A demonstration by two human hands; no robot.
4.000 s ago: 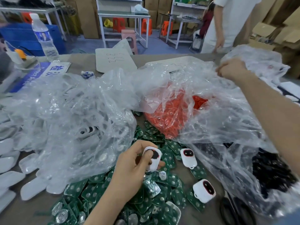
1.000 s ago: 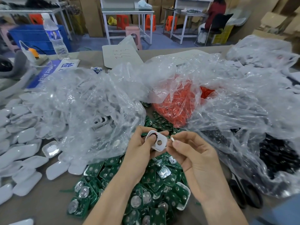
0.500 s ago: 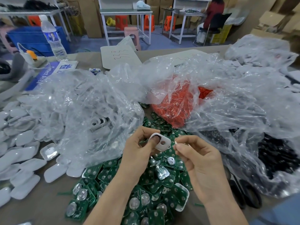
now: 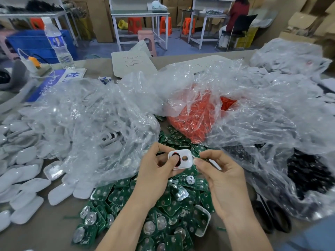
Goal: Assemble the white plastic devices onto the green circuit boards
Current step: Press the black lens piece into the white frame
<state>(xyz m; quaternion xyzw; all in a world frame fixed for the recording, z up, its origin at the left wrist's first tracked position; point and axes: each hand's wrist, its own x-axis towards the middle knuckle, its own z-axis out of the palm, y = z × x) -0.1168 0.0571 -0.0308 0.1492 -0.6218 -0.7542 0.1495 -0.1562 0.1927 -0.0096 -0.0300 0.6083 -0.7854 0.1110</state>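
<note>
White shell (image 4: 181, 159) pinched between left hand (image 4: 155, 171) and right hand (image 4: 220, 176).

Work table (image 4: 45, 238), dull brown top. On it:
- heap of green circuit boards (image 4: 163, 211), near centre, many with round silver cells;
- loose white plastic shells (image 4: 23, 180), spread along the left edge;
- clear bag of white parts (image 4: 94, 124), left of centre;
- clear bag of orange parts (image 4: 195, 113), centre;
- clear bag of black parts (image 4: 308, 171), right;
- another clear bag (image 4: 286, 58), far right;
- black scissors (image 4: 272, 218), near right, beside the boards;
- water bottle (image 4: 58, 46), upright, far left;
- blue sign (image 4: 50, 84), flat;
- white card (image 4: 132, 64) with scribbles, far centre.
</note>
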